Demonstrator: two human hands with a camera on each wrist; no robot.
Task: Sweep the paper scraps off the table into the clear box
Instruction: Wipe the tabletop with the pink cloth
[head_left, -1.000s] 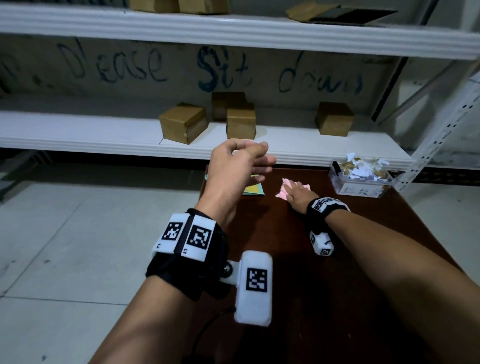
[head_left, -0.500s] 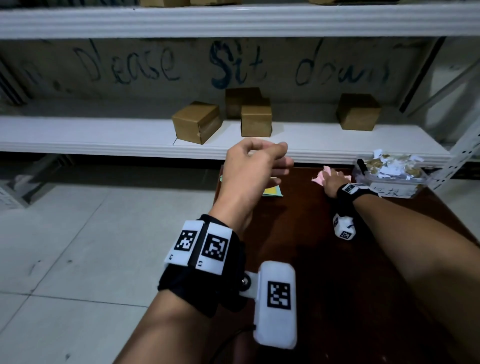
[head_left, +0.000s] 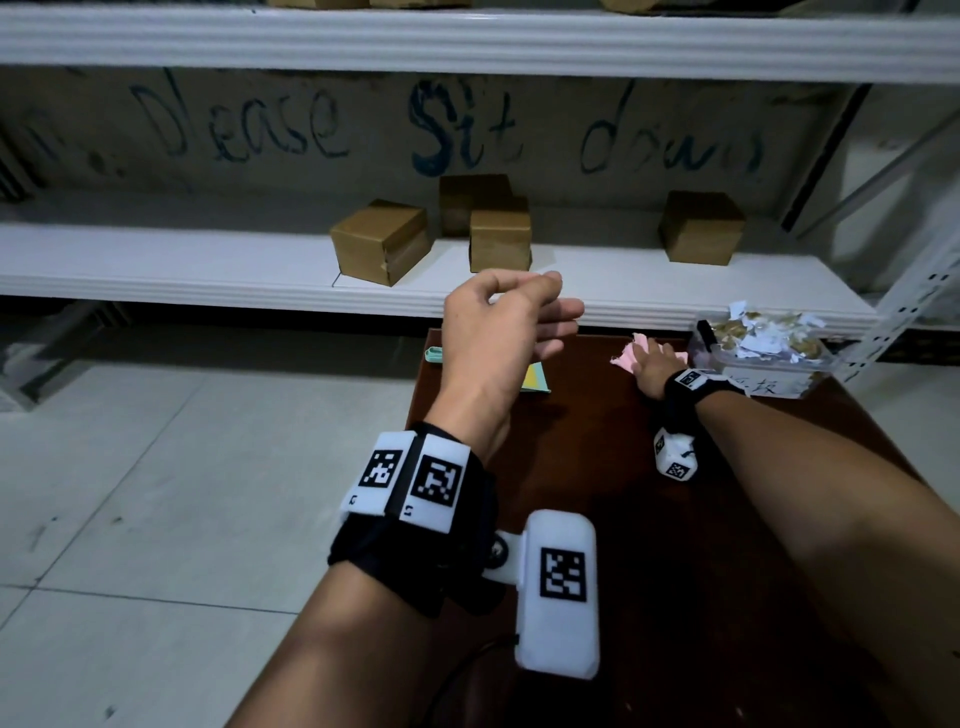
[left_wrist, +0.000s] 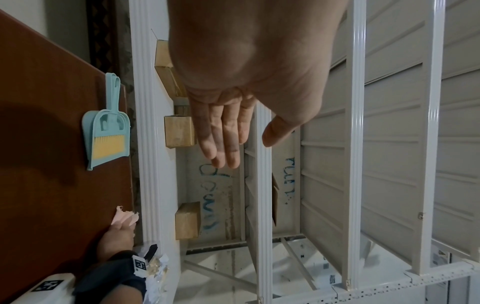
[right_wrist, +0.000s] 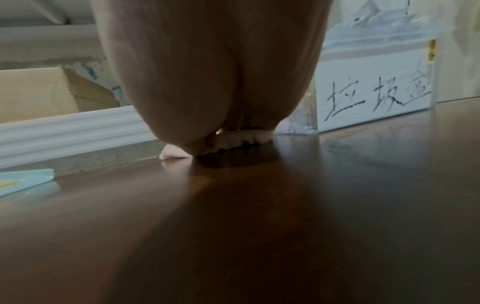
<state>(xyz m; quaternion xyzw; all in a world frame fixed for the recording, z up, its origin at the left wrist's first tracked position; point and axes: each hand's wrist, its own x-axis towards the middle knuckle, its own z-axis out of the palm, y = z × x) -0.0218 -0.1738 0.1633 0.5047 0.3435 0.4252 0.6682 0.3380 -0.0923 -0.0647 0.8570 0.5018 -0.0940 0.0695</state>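
Head view: left hand (head_left: 498, 332) raised over glossy brown table (head_left: 597, 457), fingers loosely extended, holding nothing. Right hand (head_left: 655, 364) lies flat on torn pink scraps (head_left: 629, 355) at table's 1 o'clock, just beside clear box (head_left: 763, 364) heaped with white and tan shreds.

Left wrist view: adds pale blue dustpan (left_wrist: 106, 131) with yellow-bristled brush, hidden in head view.

Right wrist view: palm presses scraps; box's handwritten label legible only here.

Glossy dark wood table (head_left: 649, 545), torn pink paper scraps (head_left: 631, 356), clear plastic box (head_left: 763, 374), matt brown cardboard boxes (head_left: 382, 241).
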